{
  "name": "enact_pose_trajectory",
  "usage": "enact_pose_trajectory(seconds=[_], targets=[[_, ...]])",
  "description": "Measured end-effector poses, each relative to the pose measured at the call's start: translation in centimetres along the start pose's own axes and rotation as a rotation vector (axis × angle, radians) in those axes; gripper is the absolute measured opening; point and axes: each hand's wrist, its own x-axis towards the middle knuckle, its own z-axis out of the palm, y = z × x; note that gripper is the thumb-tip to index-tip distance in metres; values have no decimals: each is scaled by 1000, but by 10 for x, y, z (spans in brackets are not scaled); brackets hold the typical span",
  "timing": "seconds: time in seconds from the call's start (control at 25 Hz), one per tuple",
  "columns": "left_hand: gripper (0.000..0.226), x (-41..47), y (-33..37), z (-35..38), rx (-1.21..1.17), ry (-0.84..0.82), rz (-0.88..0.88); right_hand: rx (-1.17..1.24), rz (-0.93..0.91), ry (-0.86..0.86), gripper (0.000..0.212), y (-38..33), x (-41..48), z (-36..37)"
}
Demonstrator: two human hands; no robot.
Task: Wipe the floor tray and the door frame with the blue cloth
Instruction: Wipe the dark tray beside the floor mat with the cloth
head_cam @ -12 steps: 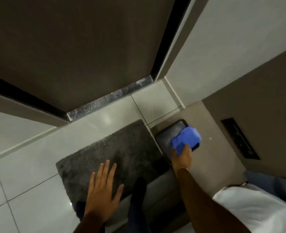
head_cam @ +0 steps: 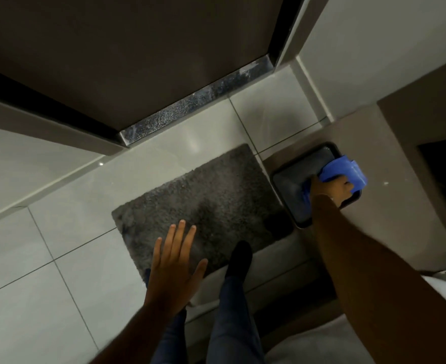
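A dark rectangular floor tray (head_cam: 292, 185) lies on the floor at the right, beside the mat. My right hand (head_cam: 330, 189) presses a bunched blue cloth (head_cam: 344, 173) onto the tray's far right side, fingers closed over it. My left hand (head_cam: 176, 266) hovers flat with fingers spread over the near edge of the mat, holding nothing. The dark door (head_cam: 124, 48) fills the top of the view, with its black door frame edge (head_cam: 286, 30) running up at the right and a speckled metal threshold strip (head_cam: 190, 106) at its foot.
A grey shaggy mat (head_cam: 203, 198) lies on pale floor tiles (head_cam: 32, 258) in front of the door. My legs in blue jeans and a dark shoe (head_cam: 239, 258) stand at its near edge. A brown wall panel with a black slot (head_cam: 445, 177) rises at the right.
The view has shifted, so the tray sits further right. My right hand and the cloth have slid toward the tray's right edge. My left hand stays spread over the mat.
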Motion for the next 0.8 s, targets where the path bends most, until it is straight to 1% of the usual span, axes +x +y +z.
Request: enact_pose_trajectory(seconds=[0.08, 0.12, 0.24, 0.36, 0.48, 0.56, 0.6, 0.68, 0.8], targets=[[84, 2, -6, -4, 6, 18, -16, 36, -26, 3, 51, 6, 12, -3], [84, 1, -9, -9, 12, 20, -30, 82, -28, -12, 41, 9, 13, -9], [85, -6, -20, -26, 8, -4, -74, 176, -58, 25, 32, 13, -13, -30], [83, -23, -30, -63, -11, 28, -122, 305, -147, 77, 28, 12, -85, -64], [80, -45, -39, -122, -2, 188, -170, 378, -287, -25, 32, 3, -170, -94], [78, -60, -52, -176, 33, 285, -185, 379, -377, -103, 16, -23, -232, -113], [77, -65, -60, -207, 64, 342, -191, 383, -445, -126, 15, -43, -268, -122], [75, -72, -75, -268, 106, 482, -198, 457, -596, -116, 27, -85, -346, -144], [77, -94, -105, -383, 109, 707, -243, 678, -780, -24, 36, -159, -484, -181]])
